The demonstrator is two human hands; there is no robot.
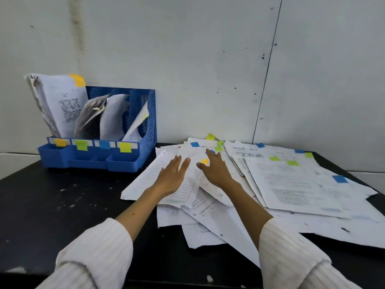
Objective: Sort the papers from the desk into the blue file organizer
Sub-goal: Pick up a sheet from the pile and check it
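Note:
A blue file organizer (145, 130) stands at the back left of the black desk (62, 197), its slots holding papers and its front marked with orange, green, blue and yellow-green tags. A loose pile of white papers (291, 184) with coloured sticky tabs covers the desk's right half. My left hand (173, 176) and my right hand (214, 170) hover flat over the pile's left part, fingers spread, holding nothing. A sheet with an orange tab (205, 161) lies between my hands, just by my right thumb.
A white wall (208, 59) rises right behind the desk. Several sheets hang over the desk's right edge. The organizer's leftmost stack (60, 101) leans out to the left and carries an orange tab on top.

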